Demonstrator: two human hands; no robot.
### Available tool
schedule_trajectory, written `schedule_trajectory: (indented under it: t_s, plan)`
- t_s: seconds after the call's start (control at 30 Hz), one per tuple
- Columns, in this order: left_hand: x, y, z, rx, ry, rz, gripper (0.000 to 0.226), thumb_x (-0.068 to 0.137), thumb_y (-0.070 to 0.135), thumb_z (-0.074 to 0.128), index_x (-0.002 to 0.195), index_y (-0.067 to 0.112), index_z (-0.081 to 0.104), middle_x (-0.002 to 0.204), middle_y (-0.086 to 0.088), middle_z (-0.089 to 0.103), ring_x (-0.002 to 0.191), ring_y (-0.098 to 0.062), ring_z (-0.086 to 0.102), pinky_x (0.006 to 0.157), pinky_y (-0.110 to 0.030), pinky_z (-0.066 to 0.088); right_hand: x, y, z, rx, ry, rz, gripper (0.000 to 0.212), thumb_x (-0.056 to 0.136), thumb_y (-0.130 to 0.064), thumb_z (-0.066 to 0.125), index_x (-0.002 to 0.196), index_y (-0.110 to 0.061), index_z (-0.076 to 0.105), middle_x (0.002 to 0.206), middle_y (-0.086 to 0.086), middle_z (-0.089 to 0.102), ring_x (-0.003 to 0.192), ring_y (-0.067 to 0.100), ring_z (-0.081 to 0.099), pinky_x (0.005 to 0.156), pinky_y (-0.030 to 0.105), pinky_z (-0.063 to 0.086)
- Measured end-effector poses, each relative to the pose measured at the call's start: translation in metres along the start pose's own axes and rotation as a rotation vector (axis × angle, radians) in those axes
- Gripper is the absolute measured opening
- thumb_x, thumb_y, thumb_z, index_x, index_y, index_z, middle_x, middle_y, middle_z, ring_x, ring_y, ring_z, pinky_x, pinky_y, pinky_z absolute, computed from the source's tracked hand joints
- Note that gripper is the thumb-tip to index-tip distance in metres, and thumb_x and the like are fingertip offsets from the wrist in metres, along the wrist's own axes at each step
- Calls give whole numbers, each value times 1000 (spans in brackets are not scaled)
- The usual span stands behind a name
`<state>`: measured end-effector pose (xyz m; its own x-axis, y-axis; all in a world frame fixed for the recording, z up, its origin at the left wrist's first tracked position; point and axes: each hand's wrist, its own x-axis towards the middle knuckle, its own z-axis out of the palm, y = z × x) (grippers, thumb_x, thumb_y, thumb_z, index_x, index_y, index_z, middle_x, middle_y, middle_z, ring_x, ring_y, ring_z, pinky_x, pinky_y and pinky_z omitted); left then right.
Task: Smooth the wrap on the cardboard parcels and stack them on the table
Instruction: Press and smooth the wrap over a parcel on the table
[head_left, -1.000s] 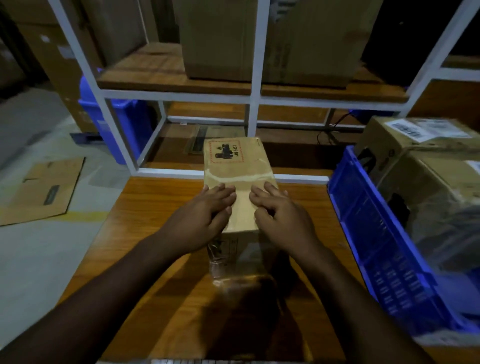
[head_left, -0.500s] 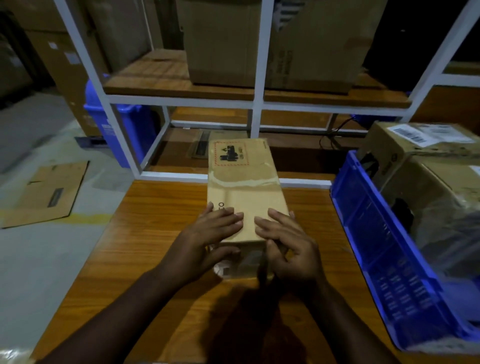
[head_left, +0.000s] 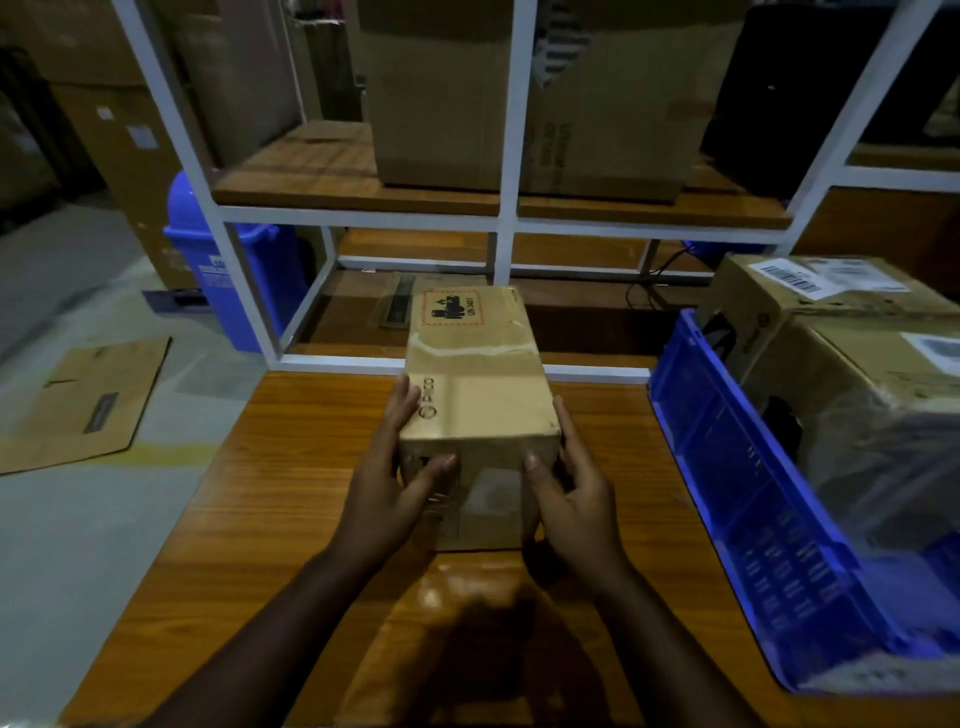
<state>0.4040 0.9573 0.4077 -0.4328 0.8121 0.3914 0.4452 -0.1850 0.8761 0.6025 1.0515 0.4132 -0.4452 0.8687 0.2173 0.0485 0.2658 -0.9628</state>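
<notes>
on the table (head_left: 291, 499), two hands (head_left: 387, 488) (head_left: 574, 493) seemingly grip one wrapped parcel (head_left: 475, 395).

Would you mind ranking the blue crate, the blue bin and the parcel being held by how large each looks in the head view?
1. Blue crate: largest, though nearest the camera and cut off by the frame.
2. Parcel, held between the left hand and right hand.
3. Blue bin: looks roughly parcel-sized, but it stands farther back, partly hidden, so this order is unsure.

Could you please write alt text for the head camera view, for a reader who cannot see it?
Two hands, left hand and right hand, grip the sides of a wrapped cardboard parcel on a wooden table. A blue crate holding larger boxes sits to the right, with white shelving behind.
</notes>
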Motion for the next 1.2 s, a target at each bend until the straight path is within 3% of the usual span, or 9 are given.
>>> schedule_trajectory:
  t_s: [0.17,0.3,0.4,0.5,0.57,0.63,0.73,0.87,1.2]
  plan:
    - [42,51,-14,-96,170,114,78,95,29,73,160,32,29,158,19,39,139,-1,48,101,-29,55,24,-52,2,72,55,-105,80,100,-12,67,157,-55,30,132,-40,59,120,-6,62,79,17,59]
    - [87,83,-26,128,104,211,69,93,34,73,153,38,40,170,19,-1,137,28,20,96,-8,47,59,-90,-7,49,-7,-227,76,100,-14,68,155,-53,33,161,-21,41,137,-4,50,92,13,53]
    - [118,89,-21,354,-39,76,72,96,41,68,158,30,33,171,13,-13,151,2,10,115,-34,37,89,-96,-5,-106,29,-165,60,104,-14,63,157,-33,43,173,-10,20,150,6,35,85,2,47]
    - [136,84,-12,629,-254,35,70,104,50,48,163,27,19,172,7,-9,157,-20,-12,126,-57,13,121,-94,-4,-543,86,-97,53,110,-31,48,161,-24,37,175,-11,-1,156,21,26,111,33,48]
    - [142,78,-4,604,-357,46,65,108,47,39,164,27,13,173,7,-5,158,-20,-11,127,-57,13,141,-91,-11,-801,9,-61,56,111,-43,37,163,-25,31,175,-10,2,160,29,9,123,48,29]
    - [145,73,3,599,-387,37,62,110,46,33,165,26,11,173,7,-4,158,-20,-13,128,-53,8,153,-90,-20,-809,-107,-39,56,110,-47,35,162,-27,33,173,-11,13,161,29,-2,127,54,18]
    - [155,65,9,818,-402,62,59,110,45,23,164,22,14,173,2,-1,157,-21,-14,124,-49,-7,156,-86,-21,-940,-166,-152,50,110,-46,35,157,-32,44,169,-10,26,160,24,4,126,50,7]
    - [165,57,10,905,-424,57,57,111,42,20,164,21,17,172,0,9,159,-18,0,125,-47,-8,161,-83,-9,-1100,-174,-238,49,111,-39,32,157,-25,44,167,-3,37,156,20,27,127,46,6]
    - [190,48,20,955,-443,56,55,110,41,25,161,21,30,170,-2,24,157,-20,17,125,-45,5,185,-86,-16,-1135,-269,-135,49,110,-39,34,156,-29,47,166,-2,38,153,25,31,126,46,14]
